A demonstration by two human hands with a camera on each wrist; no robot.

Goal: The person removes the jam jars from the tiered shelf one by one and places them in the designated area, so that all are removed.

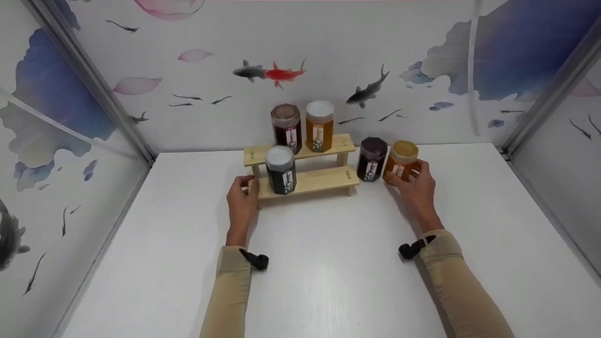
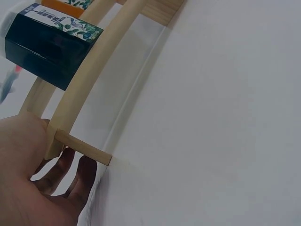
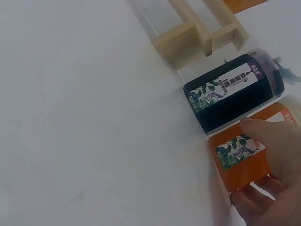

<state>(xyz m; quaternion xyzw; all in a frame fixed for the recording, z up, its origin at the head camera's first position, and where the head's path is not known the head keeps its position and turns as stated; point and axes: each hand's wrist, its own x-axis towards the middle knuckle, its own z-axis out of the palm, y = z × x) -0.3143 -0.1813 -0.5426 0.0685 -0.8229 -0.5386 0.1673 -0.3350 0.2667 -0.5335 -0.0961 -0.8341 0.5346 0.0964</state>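
A two-step wooden rack [image 1: 319, 179] stands on the table. My left hand [image 1: 242, 199] grips the left end of its lower step, fingers curled beneath the plank [image 2: 77, 99]. That step carries a dark jar with a white lid [image 1: 281, 171] near the left hand. On the upper step are a dark red jar [image 1: 286, 129] and an amber jar with a white lid [image 1: 319, 126]. My right hand [image 1: 417, 190] holds an amber jar with a yellow lid [image 1: 400, 162], thumb on its front. Close to its left stands a dark jar with a purple lid [image 3: 233, 92].
The white table [image 1: 324, 263] meets a patterned back wall [image 1: 206, 117] close behind the rack. Side panels with metal posts [image 1: 94, 70] flank the table. Black straps with small devices [image 1: 256, 259] sit on both wrists.
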